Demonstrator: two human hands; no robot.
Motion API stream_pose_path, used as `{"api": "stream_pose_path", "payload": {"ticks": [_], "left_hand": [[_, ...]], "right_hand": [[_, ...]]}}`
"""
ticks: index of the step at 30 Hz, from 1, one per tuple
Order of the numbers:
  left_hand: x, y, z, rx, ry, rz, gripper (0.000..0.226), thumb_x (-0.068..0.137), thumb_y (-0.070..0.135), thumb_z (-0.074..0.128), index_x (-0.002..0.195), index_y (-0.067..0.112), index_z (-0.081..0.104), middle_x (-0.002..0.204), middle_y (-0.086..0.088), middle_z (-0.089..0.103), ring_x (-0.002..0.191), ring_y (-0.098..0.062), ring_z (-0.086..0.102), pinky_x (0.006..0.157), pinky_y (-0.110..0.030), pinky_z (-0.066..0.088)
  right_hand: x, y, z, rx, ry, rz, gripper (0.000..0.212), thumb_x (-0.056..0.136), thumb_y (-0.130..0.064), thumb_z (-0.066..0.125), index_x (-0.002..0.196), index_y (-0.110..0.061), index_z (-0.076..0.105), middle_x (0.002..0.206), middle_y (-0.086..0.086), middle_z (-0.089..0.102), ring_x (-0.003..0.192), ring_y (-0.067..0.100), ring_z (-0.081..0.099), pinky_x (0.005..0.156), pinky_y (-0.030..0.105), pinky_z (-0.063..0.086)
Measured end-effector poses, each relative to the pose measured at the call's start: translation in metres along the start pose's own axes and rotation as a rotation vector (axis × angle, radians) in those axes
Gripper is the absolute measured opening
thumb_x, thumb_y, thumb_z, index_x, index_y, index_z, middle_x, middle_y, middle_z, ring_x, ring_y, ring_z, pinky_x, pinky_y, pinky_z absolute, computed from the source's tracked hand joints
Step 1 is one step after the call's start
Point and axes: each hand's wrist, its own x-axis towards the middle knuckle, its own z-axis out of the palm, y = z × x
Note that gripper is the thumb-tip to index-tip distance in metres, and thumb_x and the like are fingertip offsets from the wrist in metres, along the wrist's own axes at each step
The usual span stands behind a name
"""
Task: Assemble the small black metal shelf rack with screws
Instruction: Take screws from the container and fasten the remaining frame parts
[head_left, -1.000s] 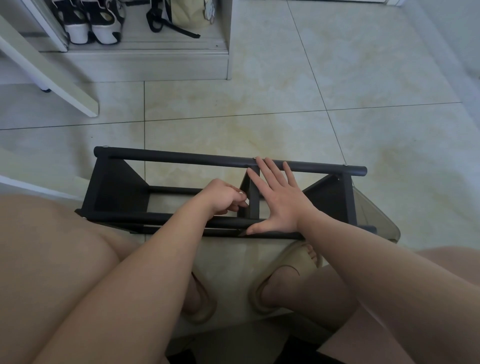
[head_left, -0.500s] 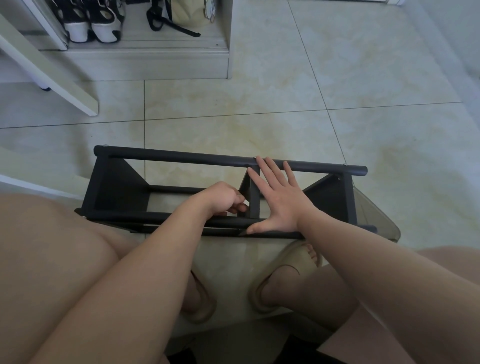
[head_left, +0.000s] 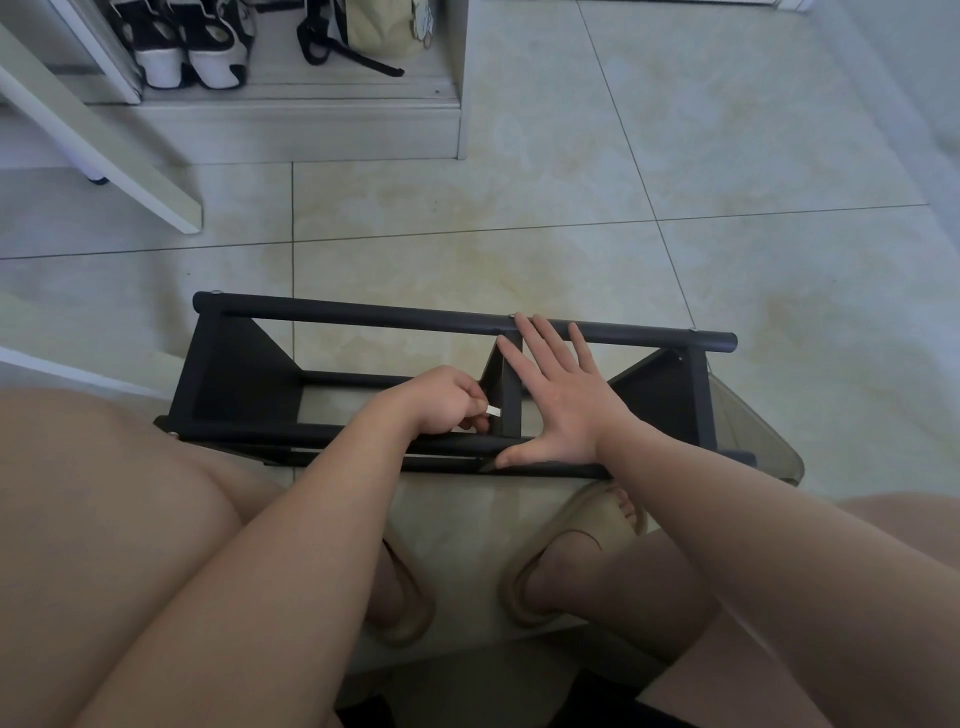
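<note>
On the floor tiles (head_left: 519, 234) lies the black shelf rack (head_left: 363, 314). The right hand (head_left: 563, 400), flat with fingers spread, braces its middle upright (head_left: 511, 415). The left hand (head_left: 441, 397) pinches a silvery piece (head_left: 492, 411), key or screw unclear. I read this as fastening that joint; next needs steady turning.

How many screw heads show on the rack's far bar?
3 screw heads on the bar: at its left end, in the middle by the right hand, near its right end. Others may be hidden.
</note>
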Motion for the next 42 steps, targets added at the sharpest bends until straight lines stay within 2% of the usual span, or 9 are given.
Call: {"api": "stream_pose_path", "payload": {"ticks": [5, 11, 22, 26, 31, 33, 35, 37, 42], "left_hand": [[-0.001, -0.001, -0.001, 0.061, -0.004, 0.007, 0.024, 0.100, 0.013, 0.056, 0.079, 0.020, 0.066, 0.083, 0.004, 0.074, 0.078, -0.011, 0.062, 0.065, -0.025, 0.042], [-0.002, 0.001, -0.002, 0.172, -0.025, 0.000, 0.025, 0.097, 0.016, 0.059, 0.076, 0.025, 0.068, 0.090, 0.002, 0.074, 0.087, -0.017, 0.063, 0.088, -0.032, 0.048], [-0.006, 0.006, -0.006, 0.309, -0.088, -0.024, 0.011, 0.096, 0.022, 0.064, 0.087, 0.027, 0.070, 0.085, 0.008, 0.065, 0.089, -0.016, 0.058, 0.092, -0.032, 0.047], [-0.006, 0.008, -0.014, 0.273, -0.016, 0.005, 0.021, 0.093, 0.016, 0.066, 0.075, 0.027, 0.071, 0.071, 0.010, 0.069, 0.066, -0.006, 0.060, 0.070, -0.025, 0.045], [-0.007, 0.014, -0.018, 0.332, -0.026, 0.025, 0.013, 0.088, 0.017, 0.073, 0.098, 0.025, 0.076, 0.080, 0.010, 0.066, 0.080, -0.010, 0.060, 0.079, -0.029, 0.046], [-0.005, 0.015, -0.017, 0.358, -0.010, 0.035, 0.012, 0.089, 0.016, 0.071, 0.092, 0.027, 0.075, 0.086, 0.012, 0.062, 0.089, -0.013, 0.059, 0.086, -0.031, 0.046], [-0.004, 0.013, -0.015, 0.327, 0.010, 0.041, 0.022, 0.091, 0.016, 0.069, 0.077, 0.034, 0.069, 0.091, 0.011, 0.064, 0.096, -0.016, 0.060, 0.092, -0.033, 0.047], [-0.003, 0.009, -0.011, 0.220, 0.027, 0.028, 0.027, 0.092, 0.014, 0.067, 0.073, 0.034, 0.068, 0.089, 0.010, 0.067, 0.094, -0.016, 0.062, 0.088, -0.031, 0.048], [0.000, 0.002, 0.001, -0.131, 0.024, -0.050, 0.013, 0.097, 0.016, 0.062, 0.086, 0.019, 0.067, 0.090, 0.003, 0.076, 0.083, -0.011, 0.071, 0.071, -0.027, 0.051]], "right_hand": [[0.000, 0.000, 0.000, 0.002, 0.001, 0.001, 0.138, 0.060, -0.106, 0.028, 0.162, -0.019, -0.006, 0.168, 0.009, -0.020, 0.154, 0.024, -0.023, 0.124, 0.058, -0.005], [0.000, 0.000, -0.001, 0.002, -0.008, 0.004, 0.138, 0.060, -0.105, 0.030, 0.162, -0.020, -0.008, 0.168, 0.008, -0.022, 0.153, 0.023, -0.024, 0.124, 0.057, -0.005], [0.000, -0.001, -0.001, 0.002, -0.002, 0.002, 0.138, 0.060, -0.106, 0.027, 0.162, -0.020, -0.007, 0.168, 0.008, -0.021, 0.153, 0.023, -0.024, 0.124, 0.057, -0.005], [0.001, 0.000, 0.000, 0.006, 0.002, 0.001, 0.137, 0.061, -0.106, 0.029, 0.162, -0.020, -0.007, 0.168, 0.008, -0.020, 0.154, 0.023, -0.023, 0.124, 0.058, -0.004], [0.000, 0.000, 0.001, 0.014, 0.010, 0.002, 0.138, 0.060, -0.105, 0.031, 0.162, -0.020, -0.006, 0.168, 0.008, -0.020, 0.154, 0.023, -0.023, 0.124, 0.058, -0.004], [0.000, 0.000, 0.001, 0.016, 0.009, 0.002, 0.138, 0.060, -0.105, 0.033, 0.162, -0.020, -0.006, 0.168, 0.008, -0.021, 0.154, 0.023, -0.023, 0.124, 0.058, -0.004], [0.001, 0.000, 0.001, 0.015, 0.010, 0.000, 0.138, 0.061, -0.105, 0.033, 0.162, -0.020, -0.005, 0.168, 0.008, -0.020, 0.154, 0.023, -0.023, 0.124, 0.058, -0.005], [0.001, 0.000, 0.001, 0.009, 0.006, -0.001, 0.138, 0.061, -0.105, 0.032, 0.162, -0.020, -0.006, 0.168, 0.008, -0.020, 0.154, 0.023, -0.023, 0.124, 0.058, -0.004], [0.001, 0.000, 0.000, -0.001, 0.002, -0.003, 0.138, 0.060, -0.106, 0.027, 0.162, -0.020, -0.007, 0.168, 0.009, -0.021, 0.154, 0.024, -0.023, 0.123, 0.059, -0.003]]}}
